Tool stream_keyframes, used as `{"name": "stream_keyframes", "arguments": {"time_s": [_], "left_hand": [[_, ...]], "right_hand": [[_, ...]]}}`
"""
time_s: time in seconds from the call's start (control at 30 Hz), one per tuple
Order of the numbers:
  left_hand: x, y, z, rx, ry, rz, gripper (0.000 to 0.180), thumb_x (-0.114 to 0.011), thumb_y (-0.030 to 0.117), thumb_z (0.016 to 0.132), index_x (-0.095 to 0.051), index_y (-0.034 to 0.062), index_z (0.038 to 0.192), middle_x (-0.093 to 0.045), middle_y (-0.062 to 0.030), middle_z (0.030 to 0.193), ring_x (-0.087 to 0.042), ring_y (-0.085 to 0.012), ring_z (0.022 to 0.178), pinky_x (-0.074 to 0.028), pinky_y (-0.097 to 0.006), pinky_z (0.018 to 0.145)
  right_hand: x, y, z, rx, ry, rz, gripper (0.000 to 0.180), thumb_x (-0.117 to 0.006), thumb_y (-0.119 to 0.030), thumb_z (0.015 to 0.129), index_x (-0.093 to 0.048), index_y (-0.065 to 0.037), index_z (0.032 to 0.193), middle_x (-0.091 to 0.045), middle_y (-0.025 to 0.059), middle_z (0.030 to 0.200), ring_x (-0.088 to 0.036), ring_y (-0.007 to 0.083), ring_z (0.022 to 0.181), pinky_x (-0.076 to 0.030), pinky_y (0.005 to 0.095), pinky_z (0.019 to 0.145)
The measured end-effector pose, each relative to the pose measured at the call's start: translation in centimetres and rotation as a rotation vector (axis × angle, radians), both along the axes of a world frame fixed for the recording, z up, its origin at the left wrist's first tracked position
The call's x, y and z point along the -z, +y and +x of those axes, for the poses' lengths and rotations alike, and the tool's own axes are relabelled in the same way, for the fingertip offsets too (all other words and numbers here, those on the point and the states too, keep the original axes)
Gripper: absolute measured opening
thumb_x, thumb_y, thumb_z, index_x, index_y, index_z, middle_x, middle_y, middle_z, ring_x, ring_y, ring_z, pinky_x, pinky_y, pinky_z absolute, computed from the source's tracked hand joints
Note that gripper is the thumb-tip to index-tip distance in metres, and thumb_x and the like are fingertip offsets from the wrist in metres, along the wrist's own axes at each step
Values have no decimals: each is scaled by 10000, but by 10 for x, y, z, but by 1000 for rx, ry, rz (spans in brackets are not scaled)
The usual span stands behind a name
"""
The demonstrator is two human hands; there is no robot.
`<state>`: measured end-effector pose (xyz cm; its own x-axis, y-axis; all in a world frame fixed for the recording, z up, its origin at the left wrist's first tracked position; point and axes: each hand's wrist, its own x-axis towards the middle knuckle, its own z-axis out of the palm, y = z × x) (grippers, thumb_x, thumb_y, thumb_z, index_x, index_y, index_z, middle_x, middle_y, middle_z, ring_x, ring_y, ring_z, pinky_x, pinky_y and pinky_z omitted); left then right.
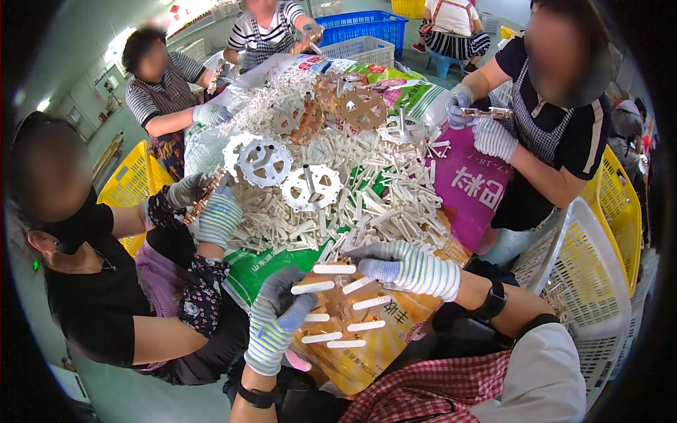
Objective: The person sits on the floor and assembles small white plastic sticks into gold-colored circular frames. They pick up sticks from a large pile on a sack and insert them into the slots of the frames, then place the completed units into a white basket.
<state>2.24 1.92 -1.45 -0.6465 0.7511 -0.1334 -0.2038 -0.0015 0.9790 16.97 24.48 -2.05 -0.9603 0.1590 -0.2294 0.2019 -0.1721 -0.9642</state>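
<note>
In front of me, low over a printed sack, is a copper-coloured metal holder [337,304] with several white plastic strips [370,302] set around it. Its left edge is gripped by my left hand [275,321], in a striped glove with grey fingertips. My right hand [416,271], gloved the same way, closes around the holder's upper right side, its fingertips by the strips there. Just beyond my hands lies a large heap of loose white strips [374,204]. On the heap rest silver slotted discs [312,188] with upright posts and a copper-coloured disc [363,108].
Around the sack-covered table, co-workers handle similar parts: one person [92,261] at left, one [543,120] at right, two at the far side. Yellow crates [130,183] stand at left, white baskets [575,268] at right, a blue crate [360,32] at the back.
</note>
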Motion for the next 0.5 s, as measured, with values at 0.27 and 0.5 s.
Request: {"name": "stream_keyframes", "arguments": {"time_s": [0.27,0.5], "left_hand": [[13,-13,-3,77,115,40,509,-658,-35,894,-489,28,1371,-591,-82,1269,-609,-168,1107,-509,-296,949],[18,-15,4,34,254,20,397,-663,30,925,-539,67,1300,-622,-90,1194,-628,-107,914,-574,-241,623]], "right_hand": [[20,11,0,106,125,-7,494,-616,-317,1005,-567,2,1379,-684,71,1199,-608,126,1062,-478,274,930],[23,8,1,85,188,173,493,-619,-334,1005,-576,-1,1366,-713,46,1086,-624,74,837,-508,228,700]]}}
